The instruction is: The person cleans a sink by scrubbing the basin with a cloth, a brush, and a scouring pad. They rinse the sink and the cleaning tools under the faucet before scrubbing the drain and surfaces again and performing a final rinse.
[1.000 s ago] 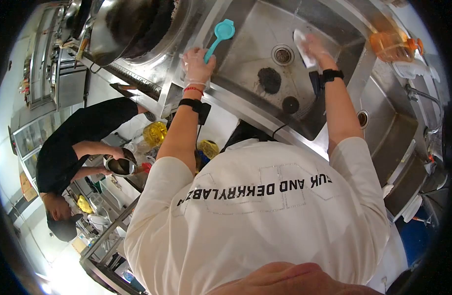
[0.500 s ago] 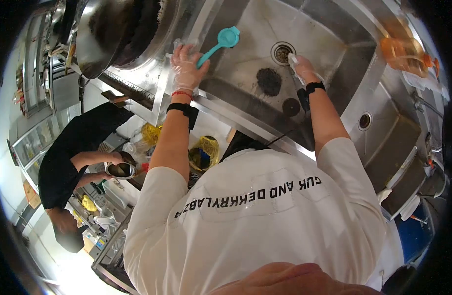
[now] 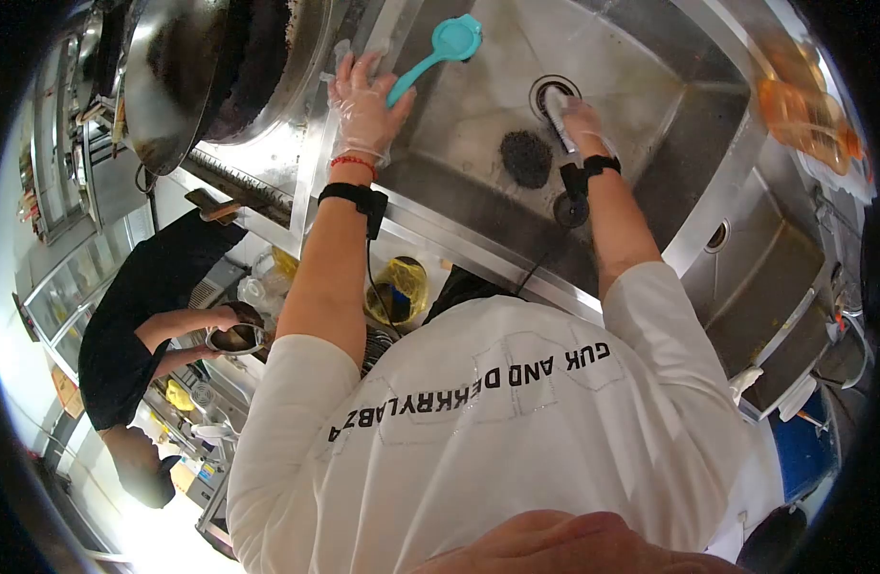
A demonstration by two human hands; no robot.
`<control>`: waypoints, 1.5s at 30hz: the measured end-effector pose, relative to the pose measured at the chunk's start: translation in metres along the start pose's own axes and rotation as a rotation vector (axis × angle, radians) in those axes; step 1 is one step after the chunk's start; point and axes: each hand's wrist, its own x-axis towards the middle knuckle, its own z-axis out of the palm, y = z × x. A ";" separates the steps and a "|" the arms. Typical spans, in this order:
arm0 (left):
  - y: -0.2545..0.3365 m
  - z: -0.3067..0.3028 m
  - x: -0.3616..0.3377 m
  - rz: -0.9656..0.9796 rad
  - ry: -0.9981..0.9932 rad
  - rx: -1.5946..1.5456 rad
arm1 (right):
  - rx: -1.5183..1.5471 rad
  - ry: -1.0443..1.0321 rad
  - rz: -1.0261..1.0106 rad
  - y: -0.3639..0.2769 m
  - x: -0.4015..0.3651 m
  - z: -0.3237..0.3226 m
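Observation:
My left hand (image 3: 365,113), in a clear glove, is at the near left rim of the steel sink (image 3: 430,225). Its thumb side grips the handle of a teal tool (image 3: 456,40) with a round, bowl-like head, shaped like a citrus squeezer; the other fingers are spread. Gloved too, my right hand (image 3: 583,124) is down in the basin, closed around a narrow white thing (image 3: 558,107) that lies over the drain. What this white thing is, I cannot tell. Beside it on the sink floor lies a dark scouring pad (image 3: 526,159).
A dark round disc (image 3: 570,209) is in the basin near my right wrist. Large woks (image 3: 177,86) stand at upper left. An orange bottle (image 3: 808,120) is at the right, near a second basin (image 3: 760,258). At left, a person in black (image 3: 139,306) holds a metal bowl (image 3: 237,338).
My right hand has shifted left over the drain, bringing the white thing across it. My left hand and the teal tool have moved slightly farther away from me.

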 end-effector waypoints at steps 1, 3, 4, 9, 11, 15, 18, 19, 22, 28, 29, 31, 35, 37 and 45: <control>-0.002 0.002 0.001 0.001 -0.002 -0.001 | 0.024 -0.036 0.146 -0.001 -0.006 -0.017; -0.001 0.000 0.002 0.006 -0.007 0.010 | 0.073 -0.110 0.441 -0.008 -0.033 -0.071; 0.002 -0.005 0.004 0.010 -0.008 0.022 | 0.229 -0.036 0.521 0.003 -0.037 -0.066; 0.004 -0.009 0.009 0.033 -0.004 0.030 | 0.221 0.157 0.369 0.027 -0.050 0.003; 0.004 -0.010 0.009 0.029 -0.014 0.045 | 0.363 0.115 0.338 0.005 -0.045 -0.004; -0.001 -0.003 0.009 0.038 0.000 0.025 | 0.661 0.377 0.370 0.065 -0.009 0.055; 0.004 -0.009 0.008 0.025 -0.040 0.057 | 0.364 0.328 0.588 0.037 -0.038 -0.025; 0.004 -0.009 0.007 0.023 -0.041 0.062 | 0.291 0.329 0.642 0.044 -0.039 -0.024; 0.004 -0.008 0.009 0.010 -0.049 0.071 | 0.036 0.130 0.496 0.094 -0.038 0.047; 0.007 -0.011 0.010 0.007 -0.072 0.091 | 0.240 -0.012 0.348 -0.010 -0.039 0.007; 0.007 -0.010 0.010 0.006 -0.068 0.094 | 0.254 0.055 0.360 -0.005 -0.035 0.007; 0.009 -0.011 0.010 -0.003 -0.062 0.086 | 0.249 0.129 0.481 0.016 -0.022 -0.008; 0.006 -0.009 0.011 0.016 -0.043 0.083 | 0.701 0.391 0.778 0.061 -0.033 -0.057; 0.008 -0.010 0.011 -0.006 -0.062 0.084 | 1.025 0.564 0.882 0.068 -0.039 -0.072; 0.009 -0.010 0.013 0.000 -0.042 0.058 | 0.681 0.053 0.441 0.067 0.011 -0.001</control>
